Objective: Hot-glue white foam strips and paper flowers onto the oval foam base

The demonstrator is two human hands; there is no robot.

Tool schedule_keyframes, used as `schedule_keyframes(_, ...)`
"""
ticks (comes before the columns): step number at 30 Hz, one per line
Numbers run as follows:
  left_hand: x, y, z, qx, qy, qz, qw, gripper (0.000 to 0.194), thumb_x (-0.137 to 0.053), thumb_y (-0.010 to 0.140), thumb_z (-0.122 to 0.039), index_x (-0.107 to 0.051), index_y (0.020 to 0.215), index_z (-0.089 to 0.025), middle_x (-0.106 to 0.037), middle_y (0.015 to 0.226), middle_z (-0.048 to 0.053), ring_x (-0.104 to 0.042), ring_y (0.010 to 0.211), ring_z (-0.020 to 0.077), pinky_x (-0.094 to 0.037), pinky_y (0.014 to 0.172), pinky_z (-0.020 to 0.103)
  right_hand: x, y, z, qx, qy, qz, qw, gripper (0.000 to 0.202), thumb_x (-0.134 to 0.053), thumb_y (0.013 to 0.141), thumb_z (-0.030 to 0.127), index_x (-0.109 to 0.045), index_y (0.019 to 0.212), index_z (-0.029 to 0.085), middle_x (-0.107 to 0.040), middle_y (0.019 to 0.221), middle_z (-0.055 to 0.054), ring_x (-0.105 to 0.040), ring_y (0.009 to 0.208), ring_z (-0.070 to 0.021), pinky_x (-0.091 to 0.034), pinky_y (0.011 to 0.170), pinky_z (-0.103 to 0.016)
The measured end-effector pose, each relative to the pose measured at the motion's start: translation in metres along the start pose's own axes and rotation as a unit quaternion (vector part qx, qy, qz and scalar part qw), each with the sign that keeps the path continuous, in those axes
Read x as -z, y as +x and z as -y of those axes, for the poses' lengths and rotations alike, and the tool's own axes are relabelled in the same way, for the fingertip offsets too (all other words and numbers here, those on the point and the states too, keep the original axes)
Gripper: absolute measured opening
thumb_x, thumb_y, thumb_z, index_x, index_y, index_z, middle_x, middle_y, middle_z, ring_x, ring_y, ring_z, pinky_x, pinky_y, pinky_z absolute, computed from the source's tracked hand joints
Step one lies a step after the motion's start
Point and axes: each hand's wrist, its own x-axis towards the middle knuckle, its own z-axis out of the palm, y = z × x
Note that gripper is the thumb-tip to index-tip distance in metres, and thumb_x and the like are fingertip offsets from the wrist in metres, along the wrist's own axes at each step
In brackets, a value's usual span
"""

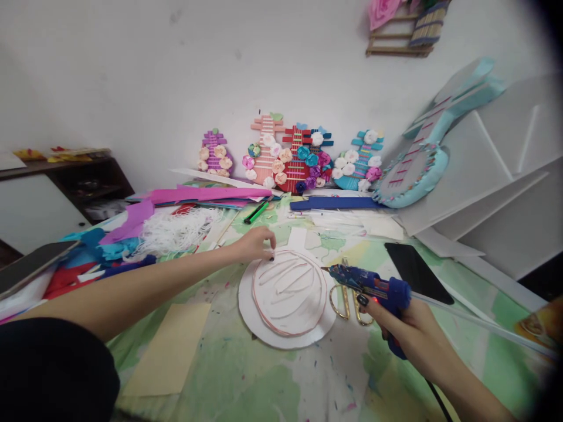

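Note:
In my right hand (404, 328) is a blue hot glue gun (369, 284) with a small red light, its nozzle pointing left at the rim of a white round cutout (246, 299). The cutout lies flat and has a narrow neck (298, 237) at its far side. A smaller white disc with a reddish edge (290, 293) and raised streaks rests on it. My left hand (258, 243) is at the disc's far left edge, fingers curled together; anything between the fingertips is too small to make out. Gold-handled scissors (345, 302) lie partly beneath the glue gun.
Decorated paper instruments (294, 158) with flowers lean on the wall, beside a large light-blue one (413, 158). A green cutter (257, 212), white string (176, 231) and coloured sheets lie behind. A black phone (417, 272) is at right, a tan sheet (169, 349) at front left.

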Motion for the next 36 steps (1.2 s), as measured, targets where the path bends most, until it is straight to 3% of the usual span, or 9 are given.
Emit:
schedule_keyframes(4,0.002,0.001,-0.003,0.013,-0.019,-0.054,0.998,0.044,-0.081,0.044,-0.024,-0.057,0.081,-0.018,-0.056,0.091,0.005,-0.049,0.091,0.0241,-0.042,0.082,0.035,0.0,-0.001,0.0,0.004,-0.01,0.003,1.0,0.036,-0.054,0.08,0.05,-0.055,0.067,0.017,-0.043,0.047,0.003,-0.037,0.041,-0.0099,-0.028,0.036,-0.022)
schedule_keyframes(6,0.005,0.0,-0.005,0.017,-0.047,-0.071,0.996,0.047,-0.081,0.044,-0.027,-0.054,0.082,-0.018,-0.054,0.091,0.004,-0.049,0.089,0.0224,-0.042,0.078,0.032,0.001,-0.001,0.0,0.0,-0.015,0.008,1.0,0.036,-0.053,0.081,0.051,-0.054,0.067,0.017,-0.043,0.047,0.003,-0.037,0.041,-0.0101,-0.028,0.037,-0.022)
schedule_keyframes(10,0.013,0.002,-0.008,0.03,-0.133,-0.076,0.988,0.023,-0.067,0.065,-0.028,-0.047,0.071,-0.018,-0.05,0.069,-0.003,-0.048,0.063,0.0114,-0.039,0.059,0.023,0.001,0.0,0.001,-0.005,-0.019,0.019,1.0,0.037,-0.052,0.081,0.052,-0.056,0.07,0.017,-0.043,0.047,0.003,-0.038,0.041,-0.0105,-0.028,0.037,-0.022)
schedule_keyframes(13,0.019,0.001,-0.008,0.042,-0.197,-0.064,0.977,0.018,-0.063,0.067,-0.022,-0.046,0.065,-0.017,-0.046,0.059,-0.005,-0.045,0.054,0.0075,-0.036,0.052,0.02,0.001,0.001,0.001,0.003,-0.019,0.024,1.0,0.038,-0.051,0.081,0.053,-0.056,0.073,0.017,-0.042,0.046,0.004,-0.037,0.04,-0.0104,-0.028,0.037,-0.023)
schedule_keyframes(21,0.022,-0.005,-0.018,0.038,-0.321,-0.014,0.946,0.023,-0.074,0.06,-0.023,-0.055,0.068,-0.013,-0.063,0.066,0.001,-0.061,0.062,0.0109,-0.05,0.062,0.024,0.0,0.0,0.001,0.008,-0.02,0.02,1.0,0.037,-0.052,0.081,0.052,-0.055,0.069,0.017,-0.043,0.046,0.003,-0.039,0.04,-0.0105,-0.031,0.038,-0.023)
schedule_keyframes(26,0.018,-0.004,-0.024,0.043,-0.349,-0.01,0.936,0.021,-0.073,0.062,-0.022,-0.06,0.074,-0.011,-0.068,0.071,0.005,-0.068,0.069,0.0168,-0.054,0.064,0.027,0.0,0.002,-0.002,0.013,-0.018,0.018,1.0,0.035,-0.054,0.081,0.05,-0.057,0.072,0.016,-0.044,0.046,0.003,-0.039,0.04,-0.0106,-0.029,0.036,-0.022)
schedule_keyframes(30,0.02,-0.004,-0.024,0.049,-0.342,-0.006,0.938,0.025,-0.073,0.06,-0.017,-0.061,0.081,-0.012,-0.07,0.081,0.008,-0.069,0.085,0.0232,-0.054,0.067,0.027,0.0,0.002,-0.004,0.013,-0.021,0.012,1.0,0.034,-0.053,0.081,0.049,-0.057,0.073,0.016,-0.043,0.046,0.003,-0.04,0.04,-0.0106,-0.029,0.036,-0.022)
schedule_keyframes(36,0.021,-0.003,-0.014,0.062,-0.283,-0.024,0.957,0.028,-0.075,0.058,-0.023,-0.06,0.079,-0.013,-0.067,0.079,0.005,-0.068,0.073,0.0184,-0.053,0.068,0.029,0.0,0.002,-0.005,0.01,-0.02,0.019,1.0,0.037,-0.052,0.081,0.052,-0.06,0.079,0.016,-0.042,0.046,0.004,-0.038,0.039,-0.0105,-0.028,0.036,-0.022)
